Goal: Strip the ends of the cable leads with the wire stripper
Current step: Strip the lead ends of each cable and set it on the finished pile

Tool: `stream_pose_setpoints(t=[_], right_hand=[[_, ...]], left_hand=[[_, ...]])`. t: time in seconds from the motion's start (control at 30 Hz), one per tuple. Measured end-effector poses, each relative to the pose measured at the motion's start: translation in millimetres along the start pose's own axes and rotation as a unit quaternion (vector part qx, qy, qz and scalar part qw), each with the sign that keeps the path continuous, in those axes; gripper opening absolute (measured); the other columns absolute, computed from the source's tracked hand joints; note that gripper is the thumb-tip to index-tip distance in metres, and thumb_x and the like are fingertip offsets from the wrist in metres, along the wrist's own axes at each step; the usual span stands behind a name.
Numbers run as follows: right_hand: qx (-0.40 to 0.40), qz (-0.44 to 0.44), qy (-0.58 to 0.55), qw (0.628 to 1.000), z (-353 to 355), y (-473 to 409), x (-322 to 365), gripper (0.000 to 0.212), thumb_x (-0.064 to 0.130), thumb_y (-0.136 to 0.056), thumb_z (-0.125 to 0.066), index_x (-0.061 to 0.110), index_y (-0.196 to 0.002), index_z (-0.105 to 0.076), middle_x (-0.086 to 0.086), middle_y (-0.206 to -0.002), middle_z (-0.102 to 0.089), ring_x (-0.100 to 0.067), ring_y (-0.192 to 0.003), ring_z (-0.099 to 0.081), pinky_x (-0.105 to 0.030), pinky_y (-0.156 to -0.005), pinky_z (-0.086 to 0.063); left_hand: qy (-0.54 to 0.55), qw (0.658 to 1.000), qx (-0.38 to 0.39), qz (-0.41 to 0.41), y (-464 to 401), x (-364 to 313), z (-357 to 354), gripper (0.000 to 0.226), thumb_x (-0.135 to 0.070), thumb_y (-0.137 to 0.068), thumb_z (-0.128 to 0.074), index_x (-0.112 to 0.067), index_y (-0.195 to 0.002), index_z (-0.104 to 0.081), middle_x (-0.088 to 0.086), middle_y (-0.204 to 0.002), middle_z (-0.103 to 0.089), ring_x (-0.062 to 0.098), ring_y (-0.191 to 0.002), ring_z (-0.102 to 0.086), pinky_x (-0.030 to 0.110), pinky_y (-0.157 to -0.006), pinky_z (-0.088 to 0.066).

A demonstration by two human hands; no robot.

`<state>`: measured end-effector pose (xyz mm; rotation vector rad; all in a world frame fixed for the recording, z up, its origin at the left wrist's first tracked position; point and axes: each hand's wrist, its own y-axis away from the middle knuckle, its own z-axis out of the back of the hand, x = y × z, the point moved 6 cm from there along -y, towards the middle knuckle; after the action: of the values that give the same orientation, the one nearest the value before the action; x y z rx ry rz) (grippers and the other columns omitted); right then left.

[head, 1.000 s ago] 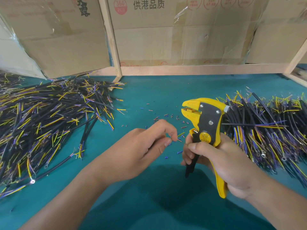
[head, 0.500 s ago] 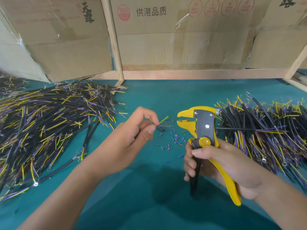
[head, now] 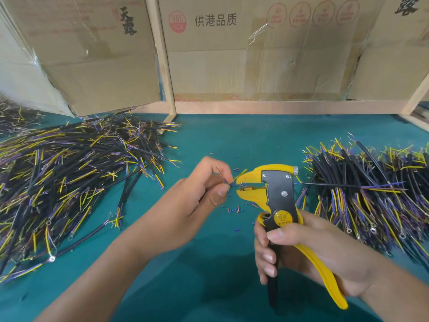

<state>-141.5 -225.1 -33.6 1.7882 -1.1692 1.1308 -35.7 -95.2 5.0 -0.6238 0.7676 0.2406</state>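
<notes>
My right hand (head: 311, 249) grips the handles of a yellow and black wire stripper (head: 276, 194), held upright with its jaws pointing left. My left hand (head: 197, 201) pinches the thin coloured leads of a cable (head: 239, 175) between thumb and forefinger, right at the jaw mouth. A yellow-green lead tip sticks up beside the upper jaw. The cable's black body is hidden inside my left hand. Whether a lead sits between the jaws, I cannot tell.
A big pile of black cables with yellow and purple leads (head: 69, 177) covers the left of the teal table (head: 232, 140). Another pile (head: 371, 189) lies to the right. Small insulation scraps (head: 234, 209) dot the mat under the stripper. Cardboard boxes (head: 255, 54) and a wooden frame (head: 166, 66) stand behind.
My left hand rose from the mat with a cable and brought its leads up to the stripper jaws. The stripper handles have opened wider and the tool shifted slightly.
</notes>
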Motion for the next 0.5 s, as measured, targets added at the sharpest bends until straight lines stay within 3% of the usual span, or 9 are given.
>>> stream_pose_setpoints(t=[0.33, 0.5], right_hand=[[-0.01, -0.01, -0.006, 1.0, -1.1, -0.9, -3.7, 0.018, 0.02, -0.084, -0.068, 0.005, -0.086, -0.057, -0.014, -0.073, -0.049, -0.029, -0.066, -0.051, -0.045, -0.072, -0.051], [-0.016, -0.018, -0.015, 1.0, -1.3, -0.8, -6.1, 0.02, 0.021, -0.085, -0.069, 0.005, -0.085, -0.057, -0.015, -0.072, -0.047, -0.029, -0.065, -0.049, -0.046, -0.07, -0.05]], left_hand=[[0.042, 0.999, 0.021, 0.018, -0.8, 0.1, -4.3, 0.022, -0.049, -0.103, -0.036, -0.027, -0.107, -0.036, -0.014, -0.072, -0.039, 0.022, -0.066, -0.032, 0.032, -0.059, -0.032], [0.018, 0.999, 0.038, 0.019, -0.2, -1.4, -4.6, 0.014, -0.039, -0.103, -0.036, -0.025, -0.105, -0.037, 0.0, -0.072, -0.047, 0.015, -0.064, -0.036, 0.021, -0.061, -0.034]])
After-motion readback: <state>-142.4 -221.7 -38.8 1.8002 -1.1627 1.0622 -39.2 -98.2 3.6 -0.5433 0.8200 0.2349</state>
